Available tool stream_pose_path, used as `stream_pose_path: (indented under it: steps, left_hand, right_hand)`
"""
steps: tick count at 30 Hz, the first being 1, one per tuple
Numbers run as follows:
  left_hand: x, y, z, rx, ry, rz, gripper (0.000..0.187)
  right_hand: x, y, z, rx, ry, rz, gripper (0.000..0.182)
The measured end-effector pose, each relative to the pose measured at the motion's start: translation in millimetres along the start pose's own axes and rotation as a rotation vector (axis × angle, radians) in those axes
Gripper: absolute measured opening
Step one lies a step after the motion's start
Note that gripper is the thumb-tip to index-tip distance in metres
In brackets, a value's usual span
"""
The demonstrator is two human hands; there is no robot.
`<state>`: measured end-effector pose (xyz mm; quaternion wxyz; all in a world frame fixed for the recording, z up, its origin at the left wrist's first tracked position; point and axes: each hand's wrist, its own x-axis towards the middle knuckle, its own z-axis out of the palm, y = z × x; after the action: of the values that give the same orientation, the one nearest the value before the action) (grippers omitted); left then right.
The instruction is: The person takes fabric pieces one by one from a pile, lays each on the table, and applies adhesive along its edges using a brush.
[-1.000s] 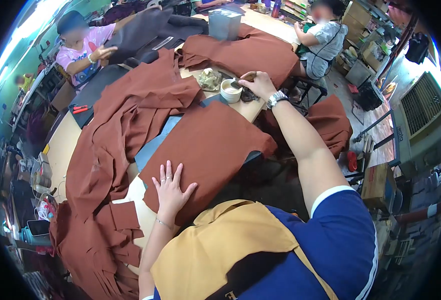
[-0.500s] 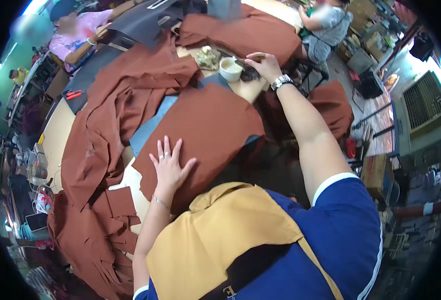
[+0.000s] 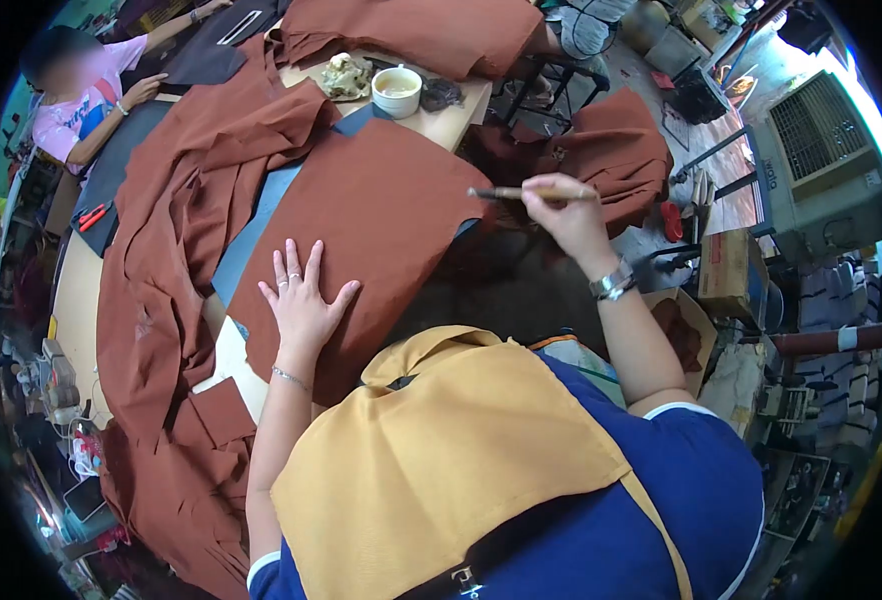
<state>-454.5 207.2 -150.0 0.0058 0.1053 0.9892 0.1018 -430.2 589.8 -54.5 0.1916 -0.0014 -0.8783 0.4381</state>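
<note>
My left hand [image 3: 306,305] lies flat with spread fingers on a reddish-brown sheet of material [image 3: 381,190], near its left edge. In my right hand [image 3: 568,215] a brush [image 3: 521,193] with a wooden handle is gripped, its dark tip pointing left over the sheet's right edge. Under the sheet, a blue-grey piece [image 3: 261,225] shows along the left side. Beyond the sheet stands a white cup [image 3: 396,92] with pale contents. Beside the cup are a crumpled pale lump [image 3: 346,77] and a dark lump [image 3: 441,94].
Rumpled reddish-brown material [image 3: 176,210] covers the table's left side. Red-handled scissors [image 3: 93,215] lie at the far left. A co-worker [image 3: 81,100] handles dark sheets at the upper left. A stool [image 3: 561,90] stands beyond the table, and a cardboard box [image 3: 729,270] is at the right.
My right hand has come back from the cup toward me, bringing the brush to the sheet's right edge. My left hand stays flat on the sheet. The view has shifted.
</note>
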Motion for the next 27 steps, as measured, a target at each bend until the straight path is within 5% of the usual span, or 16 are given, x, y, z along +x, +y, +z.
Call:
stream_pose_path:
  steps: [2,9,17,22,27]
  left_hand:
    - [2,2,-1,0.0,-0.01,-0.01,0.086]
    - [-4,0,-4,0.01,-0.029,-0.029,0.086]
    - [-3,-2,3,0.003,0.0,-0.011,0.088]
    - [0,-3,2,0.01,0.004,0.011,0.087]
    - [14,-1,2,0.0,-0.017,0.042,0.087]
  right_hand:
    - [-19,-2,3,-0.103,-0.035,0.102,0.017]
    - [-30,0,20,-0.168,-0.065,-0.178,0.011]
    - [-8,-6,30,-0.054,-0.131,0.009,0.016]
    - [-2,-12,3,-0.215,-0.191,-0.006,0.015]
    - [4,-7,26,-0.053,-0.283,-0.072,0.015]
